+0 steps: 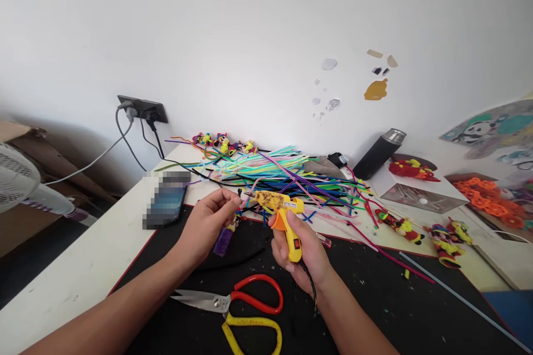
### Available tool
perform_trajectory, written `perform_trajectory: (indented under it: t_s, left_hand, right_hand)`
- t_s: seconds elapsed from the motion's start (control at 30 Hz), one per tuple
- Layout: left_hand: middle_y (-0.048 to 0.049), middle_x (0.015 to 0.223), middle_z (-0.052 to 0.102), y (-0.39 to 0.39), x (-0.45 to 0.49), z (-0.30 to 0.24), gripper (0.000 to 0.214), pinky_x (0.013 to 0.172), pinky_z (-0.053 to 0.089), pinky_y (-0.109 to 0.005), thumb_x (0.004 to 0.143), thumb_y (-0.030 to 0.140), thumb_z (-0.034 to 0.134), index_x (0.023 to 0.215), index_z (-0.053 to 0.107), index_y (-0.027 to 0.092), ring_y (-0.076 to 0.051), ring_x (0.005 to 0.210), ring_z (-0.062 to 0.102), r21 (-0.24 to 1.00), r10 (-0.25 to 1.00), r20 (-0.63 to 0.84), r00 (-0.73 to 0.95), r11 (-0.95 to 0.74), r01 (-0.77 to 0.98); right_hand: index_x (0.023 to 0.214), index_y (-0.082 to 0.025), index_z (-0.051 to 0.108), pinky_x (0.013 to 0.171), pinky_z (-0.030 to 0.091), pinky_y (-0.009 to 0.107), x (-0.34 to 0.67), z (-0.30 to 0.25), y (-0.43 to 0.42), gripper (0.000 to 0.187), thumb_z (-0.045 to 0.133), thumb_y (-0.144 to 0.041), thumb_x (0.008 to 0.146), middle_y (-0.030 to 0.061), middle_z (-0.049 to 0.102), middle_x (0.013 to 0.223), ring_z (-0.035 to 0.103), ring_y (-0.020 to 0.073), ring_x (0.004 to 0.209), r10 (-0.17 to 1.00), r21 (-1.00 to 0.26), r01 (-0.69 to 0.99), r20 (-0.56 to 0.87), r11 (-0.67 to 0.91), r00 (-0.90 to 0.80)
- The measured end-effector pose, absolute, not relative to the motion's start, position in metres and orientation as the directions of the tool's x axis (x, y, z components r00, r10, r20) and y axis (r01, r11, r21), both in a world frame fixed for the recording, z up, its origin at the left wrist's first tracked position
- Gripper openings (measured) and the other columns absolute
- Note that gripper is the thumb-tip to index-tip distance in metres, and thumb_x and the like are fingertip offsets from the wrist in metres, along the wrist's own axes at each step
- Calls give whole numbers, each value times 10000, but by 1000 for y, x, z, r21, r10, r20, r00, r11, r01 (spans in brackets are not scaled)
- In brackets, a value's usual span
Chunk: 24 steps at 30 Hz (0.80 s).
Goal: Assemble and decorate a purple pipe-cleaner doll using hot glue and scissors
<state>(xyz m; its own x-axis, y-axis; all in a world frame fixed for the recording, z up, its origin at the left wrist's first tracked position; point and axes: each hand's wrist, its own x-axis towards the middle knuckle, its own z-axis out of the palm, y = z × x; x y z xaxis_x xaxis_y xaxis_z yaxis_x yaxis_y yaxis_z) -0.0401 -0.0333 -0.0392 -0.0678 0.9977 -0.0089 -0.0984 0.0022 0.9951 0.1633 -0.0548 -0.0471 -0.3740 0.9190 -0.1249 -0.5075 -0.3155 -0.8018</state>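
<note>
My right hand (306,244) is wrapped round the grip of a yellow hot glue gun (277,201), a finger at its orange trigger. The gun's stained nozzle points left at my left hand (210,219). Thumb and forefinger of that hand pinch a small black piece (240,192), close to the nozzle tip; whether they touch I cannot tell. Just below lies a purple fuzzy figure (225,239), partly hidden by the left hand. Open-bladed scissors (216,303) with one red and one yellow handle lie on the black mat (358,299) nearer to me.
Many coloured pipe cleaners (266,169) are heaped along the wall. A phone (169,199) lies left, a black flask (378,154) leans right. Finished fuzzy figures (402,226) lie at right. A glue stick (462,299) crosses the mat's right edge. A fan (19,175) stands far left.
</note>
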Motion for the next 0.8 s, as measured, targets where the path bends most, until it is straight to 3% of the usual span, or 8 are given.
perform_trajectory:
  t_s: [0.53,0.8]
  left_hand:
    - [66,553,453,-39,-35,-32,360,516,301,-252,778,522,808,738,633,210,-110,519,356,987,999,-16,-30,11,-158]
    - [65,553,446,-41,-35,-34,322,512,253,-245,794,461,825,742,640,203,-99,525,336,967,999,-51,-8,48,-252]
  right_hand:
    - [828,-158,655,321,213,182,158,-52,-59,477,714,-621,923,-51,516,427,341,66,297,945,-872,-428,-107,-238,-309]
    - [828,-162,658,328,245,192,157,-49,-62,510,710,-664,906,-39,543,442,371,74,312,952,-915,-348,-102,-203,-288]
